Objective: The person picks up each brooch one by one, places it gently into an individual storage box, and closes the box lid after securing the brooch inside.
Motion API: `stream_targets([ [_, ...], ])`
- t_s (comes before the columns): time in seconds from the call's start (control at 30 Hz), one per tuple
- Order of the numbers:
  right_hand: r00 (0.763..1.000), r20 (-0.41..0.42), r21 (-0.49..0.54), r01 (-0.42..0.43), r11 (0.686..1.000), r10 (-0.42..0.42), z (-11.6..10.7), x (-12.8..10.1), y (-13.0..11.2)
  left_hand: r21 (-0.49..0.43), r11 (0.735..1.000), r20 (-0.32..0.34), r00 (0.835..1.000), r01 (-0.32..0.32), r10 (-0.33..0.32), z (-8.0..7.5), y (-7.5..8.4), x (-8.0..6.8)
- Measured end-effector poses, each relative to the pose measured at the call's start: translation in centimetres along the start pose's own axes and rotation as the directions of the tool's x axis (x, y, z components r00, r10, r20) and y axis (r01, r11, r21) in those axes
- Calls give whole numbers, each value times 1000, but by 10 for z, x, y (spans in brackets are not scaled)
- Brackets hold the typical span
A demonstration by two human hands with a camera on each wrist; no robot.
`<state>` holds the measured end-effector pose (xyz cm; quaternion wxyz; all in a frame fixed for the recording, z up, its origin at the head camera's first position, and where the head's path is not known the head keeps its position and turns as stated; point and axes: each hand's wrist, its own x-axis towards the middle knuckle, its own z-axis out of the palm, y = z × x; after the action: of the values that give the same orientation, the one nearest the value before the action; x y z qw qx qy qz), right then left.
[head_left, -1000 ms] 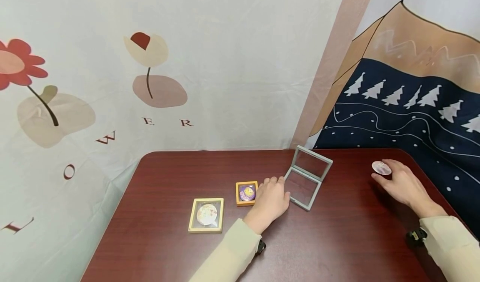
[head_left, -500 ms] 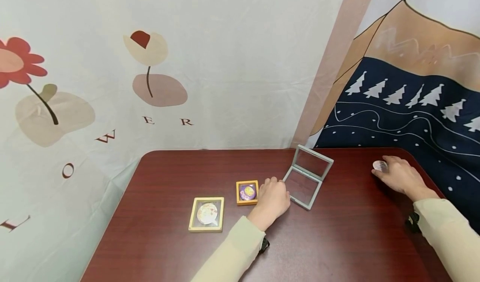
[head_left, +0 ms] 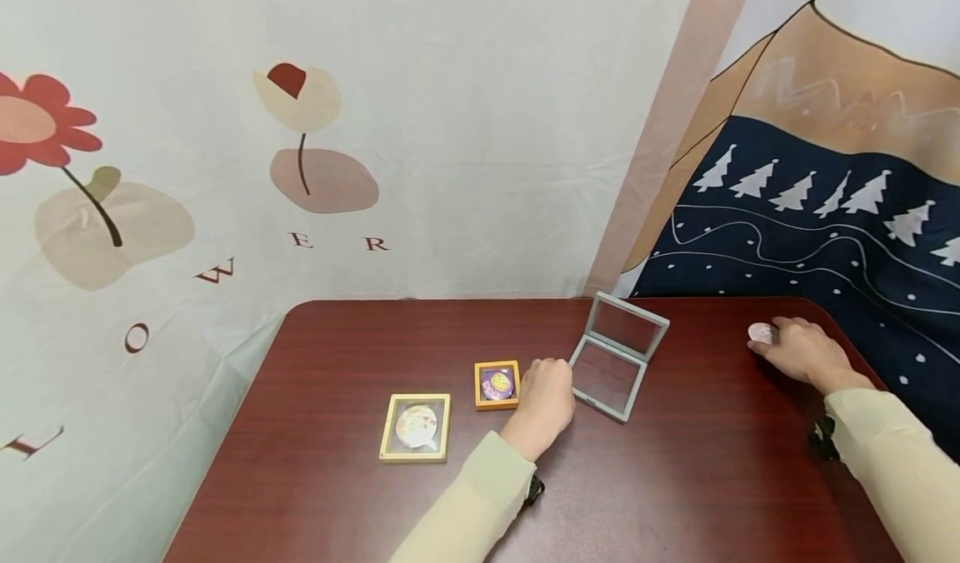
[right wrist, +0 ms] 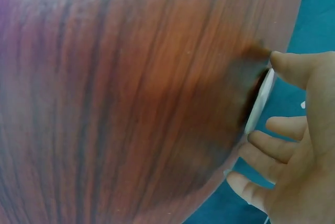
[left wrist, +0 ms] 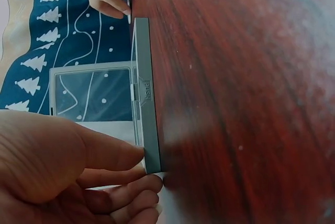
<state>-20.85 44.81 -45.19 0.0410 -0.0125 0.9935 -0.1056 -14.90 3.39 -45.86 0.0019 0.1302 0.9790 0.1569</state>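
A grey hinged display frame with clear windows stands open on the table, its lid raised at the back. My left hand pinches its near left corner; in the left wrist view the thumb lies on one face and curled fingers are at the other side. The frame's edge bears the word PUSH there. At the far right, my right hand holds a round whitish disc. In the right wrist view, thumb and fingers span the thin disc from both ends of its rim, close over the tabletop.
Left of my left hand lies a small orange frame with a purple and yellow round piece inside. A larger cream frame holding a pale round piece lies further left. A printed cloth hangs behind the dark red table.
My right hand has closed in around the disc, covering more of its right side. My left fingers have curled in at the grey frame's corner. The frames on the table stay put.
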Motion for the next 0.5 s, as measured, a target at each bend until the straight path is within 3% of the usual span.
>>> stream_targets([
  [0.3,999,5,19,-38,999,38,3,1,7,-33,999,3,999,37,-36,-1,1,-2],
  [0.5,1000,3,41,-14,999,14,1,4,7,-66,997,8,999,40,-40,-2,2,-2],
])
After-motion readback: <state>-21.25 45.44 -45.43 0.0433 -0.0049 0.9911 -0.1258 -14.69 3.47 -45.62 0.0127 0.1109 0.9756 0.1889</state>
